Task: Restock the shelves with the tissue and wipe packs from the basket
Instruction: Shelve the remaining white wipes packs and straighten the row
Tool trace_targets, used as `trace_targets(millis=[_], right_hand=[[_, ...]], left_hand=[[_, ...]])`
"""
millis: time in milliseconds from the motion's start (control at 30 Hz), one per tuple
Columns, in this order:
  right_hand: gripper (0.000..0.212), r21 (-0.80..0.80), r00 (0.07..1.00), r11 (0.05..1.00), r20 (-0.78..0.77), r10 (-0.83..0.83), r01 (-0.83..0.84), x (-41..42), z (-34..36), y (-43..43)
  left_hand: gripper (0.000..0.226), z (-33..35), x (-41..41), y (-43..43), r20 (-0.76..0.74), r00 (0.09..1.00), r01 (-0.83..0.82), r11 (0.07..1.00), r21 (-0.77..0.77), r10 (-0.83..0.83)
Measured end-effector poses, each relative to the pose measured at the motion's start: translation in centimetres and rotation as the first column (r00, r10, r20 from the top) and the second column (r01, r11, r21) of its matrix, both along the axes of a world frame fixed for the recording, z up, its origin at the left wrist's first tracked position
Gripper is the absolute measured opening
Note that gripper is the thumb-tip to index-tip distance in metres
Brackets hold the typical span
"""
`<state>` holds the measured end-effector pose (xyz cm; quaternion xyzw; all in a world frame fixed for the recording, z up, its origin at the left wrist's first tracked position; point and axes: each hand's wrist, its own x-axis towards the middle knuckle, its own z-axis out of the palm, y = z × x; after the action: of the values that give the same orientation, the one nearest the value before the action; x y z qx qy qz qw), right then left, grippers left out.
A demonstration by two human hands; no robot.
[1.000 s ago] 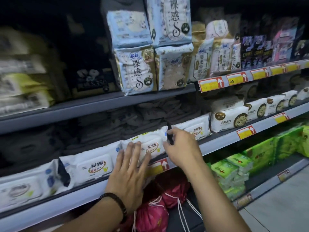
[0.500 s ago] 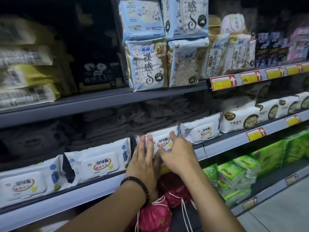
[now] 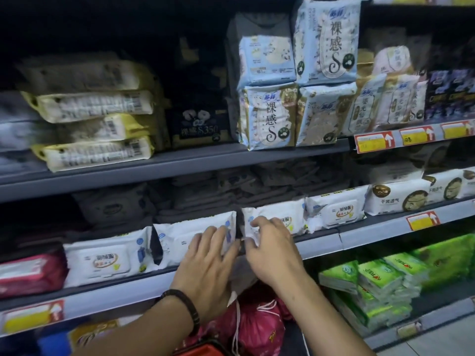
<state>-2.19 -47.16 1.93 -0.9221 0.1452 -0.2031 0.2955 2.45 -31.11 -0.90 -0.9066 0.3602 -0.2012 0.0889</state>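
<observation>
Several white wipe packs lean in a row on the middle shelf (image 3: 359,236). My left hand (image 3: 205,265) rests with straight fingers on the front of one wipe pack (image 3: 177,240). My right hand (image 3: 272,249) curls its fingers and thumb round the left end of the neighbouring wipe pack (image 3: 285,219). A narrow dark gap separates the two packs between my hands. More of the same packs stand at the left (image 3: 102,258) and right (image 3: 336,211). The red rim of the basket (image 3: 203,350) shows at the bottom edge.
Pink drawstring bags (image 3: 257,325) lie under my hands. Green tissue packs (image 3: 372,278) are stacked on the lower shelf at right. Tall pad packs (image 3: 270,116) stand on the upper shelf. A red pack (image 3: 28,273) lies at far left. Brown-labelled white packs (image 3: 395,199) follow the wipes.
Both hands have drawn together at the gap between two packs. The left hand now lies on the left pack; the right has shifted to the left end of the pack it handled.
</observation>
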Motion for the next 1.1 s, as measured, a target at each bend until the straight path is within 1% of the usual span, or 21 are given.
trace_targets(millis=[100, 200, 233, 400, 467, 500, 567, 667, 733, 800, 867, 900, 967, 1000, 1067, 1100], right_hand=[[0.039, 0.007, 0.993, 0.993, -0.007, 0.118, -0.118, 0.4, -0.5, 3.6], [0.049, -0.012, 0.985, 0.985, -0.043, 0.17, -0.171, 0.8, -0.9, 6.5], [0.051, -0.021, 0.983, 0.985, -0.058, 0.173, -0.174, 1.0, -0.9, 7.2], [0.067, -0.032, 0.97, 0.981, -0.158, 0.185, -0.193, 1.6, -1.0, 8.6], [0.073, -0.052, 0.963, 0.979, -0.195, 0.184, -0.197, 1.8, -1.1, 8.7], [0.074, -0.064, 0.962, 0.98, -0.21, 0.173, -0.191, 1.9, -1.1, 8.7], [0.075, -0.098, 0.96, 0.98, -0.241, 0.145, -0.173, 2.0, -0.8, 8.8], [0.071, -0.147, 0.953, 0.98, -0.29, 0.086, -0.134, 1.9, -0.2, 9.5], [0.064, -0.173, 0.956, 0.98, -0.289, 0.043, -0.096, 1.9, 0.4, 10.3], [0.059, -0.182, 0.958, 0.981, -0.287, 0.016, -0.071, 2.0, 0.9, 11.3], [0.064, -0.175, 0.947, 0.983, -0.321, 0.003, -0.063, 2.0, 1.5, 12.3], [0.068, -0.2, 0.937, 0.978, -0.35, -0.01, -0.064, 2.0, 1.8, 12.8], [0.067, -0.324, 0.923, 0.943, -0.38, -0.055, -0.077, 1.7, 2.4, 14.0], [0.06, -0.368, 0.929, 0.925, -0.368, -0.05, -0.096, 1.5, 2.7, 14.7], [0.044, -0.351, 0.948, 0.92, -0.314, 0.062, -0.176, 1.4, 2.7, 16.5], [0.042, -0.31, 0.948, 0.921, -0.283, 0.146, -0.235, 1.4, 2.5, 17.6]], left_hand=[[0.104, -1.3, 0.5, 4.1, -0.008, 0.996, -0.092, 0.996, -0.011, 0.092], [0.118, -2.1, 1.2, 6.6, -0.05, 0.985, -0.165, 0.986, -0.013, 0.164], [0.119, -2.3, 1.5, 6.9, -0.06, 0.985, -0.163, 0.987, -0.008, 0.163], [0.12, -2.5, 2.6, 5.9, -0.091, 0.984, -0.152, 0.988, 0.017, 0.153], [0.115, -1.9, 2.5, 5.2, -0.093, 0.982, -0.164, 0.986, 0.016, 0.164], [0.111, -2.0, 2.6, 4.9, -0.085, 0.982, -0.164, 0.986, 0.029, 0.166], [0.105, -2.2, 2.7, 4.8, -0.115, 0.974, -0.187, 0.979, 0.077, 0.196], [0.104, -2.3, 3.1, 5.5, -0.148, 0.977, -0.141, 0.987, 0.077, 0.151], [0.106, -2.3, 3.4, 6.5, -0.157, 0.982, -0.095, 0.995, 0.04, 0.1], [0.103, -2.0, 3.4, 7.8, -0.148, 0.988, -0.041, 0.999, -0.008, 0.039], [0.099, -1.3, 3.0, 9.6, -0.131, 0.991, -0.007, 1.0, 0.002, 0.008], [0.098, -0.9, 2.8, 10.9, -0.114, 0.993, -0.008, 1.0, 0.014, 0.009], [0.095, -0.5, 2.3, 14.0, -0.124, 0.99, -0.063, 0.998, -0.015, 0.061], [0.094, -0.5, 2.0, 15.6, -0.133, 0.985, -0.111, 0.993, -0.038, 0.105], [0.092, -1.0, 1.6, 18.9, -0.145, 0.969, -0.216, 0.971, -0.098, 0.201], [0.094, -1.2, 1.4, 20.4, -0.146, 0.96, -0.259, 0.958, -0.126, 0.24]])
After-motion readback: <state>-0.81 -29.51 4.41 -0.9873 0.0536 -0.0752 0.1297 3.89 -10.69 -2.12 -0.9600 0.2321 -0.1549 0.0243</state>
